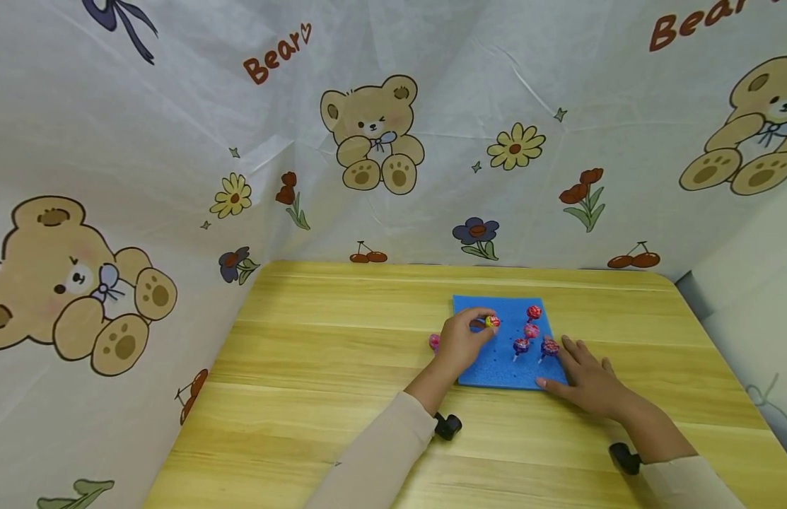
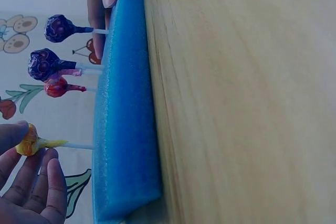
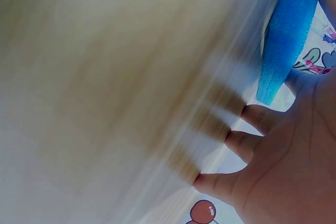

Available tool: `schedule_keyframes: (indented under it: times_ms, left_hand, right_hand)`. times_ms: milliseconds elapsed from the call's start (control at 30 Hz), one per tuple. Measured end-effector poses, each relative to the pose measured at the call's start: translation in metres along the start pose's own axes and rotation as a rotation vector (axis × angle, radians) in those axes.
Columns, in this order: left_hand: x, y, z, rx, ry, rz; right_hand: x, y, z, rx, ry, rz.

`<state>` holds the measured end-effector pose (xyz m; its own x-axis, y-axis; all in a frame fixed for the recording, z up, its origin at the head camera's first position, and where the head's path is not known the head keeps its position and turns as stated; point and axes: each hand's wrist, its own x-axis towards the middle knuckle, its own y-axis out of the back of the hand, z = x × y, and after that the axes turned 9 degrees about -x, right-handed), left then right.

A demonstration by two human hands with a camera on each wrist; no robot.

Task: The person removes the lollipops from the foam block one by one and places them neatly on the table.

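My left hand (image 1: 455, 346) pinches the head of a yellow lollipop (image 2: 29, 141) between thumb and fingers. In the left wrist view its white stick points at the blue foam board (image 2: 128, 103) and meets the board's face. Several wrapped lollipops stand in the board's right half: a red one (image 1: 534, 312), a pink one (image 1: 531, 331) and two purplish ones, one at the middle (image 1: 520, 346) and one near the right edge (image 1: 549, 348). With fingers spread, my right hand (image 1: 590, 385) rests at the board's right edge, its thumb on the near corner and other fingertips on the table.
A pink lollipop (image 1: 434, 342) lies left of the board, partly hidden by the left hand. Small dark holes dot the foam. The wooden table (image 1: 317, 367) runs back to a white curtain (image 1: 444, 63) printed with bears and flowers.
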<state>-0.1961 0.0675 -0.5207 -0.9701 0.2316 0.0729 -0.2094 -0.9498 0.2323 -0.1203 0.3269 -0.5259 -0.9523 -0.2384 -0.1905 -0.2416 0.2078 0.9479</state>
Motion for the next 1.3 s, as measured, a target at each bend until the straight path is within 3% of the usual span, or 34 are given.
schedule_keyframes:
  times_ms: [700,1033,1300]
  left_hand:
    - [-0.002,0.010,0.014,-0.093,-0.009,0.013]
    - [-0.006,0.018,0.015,-0.047,0.020,0.047]
    - [-0.010,0.025,0.011,-0.125,0.001,0.051]
  right_hand:
    - [0.001,0.000,0.000,0.004,-0.002,-0.003]
    - [0.000,-0.001,0.000,0.005,-0.003,-0.003]
    - [0.001,-0.003,0.003,0.011,0.001,-0.002]
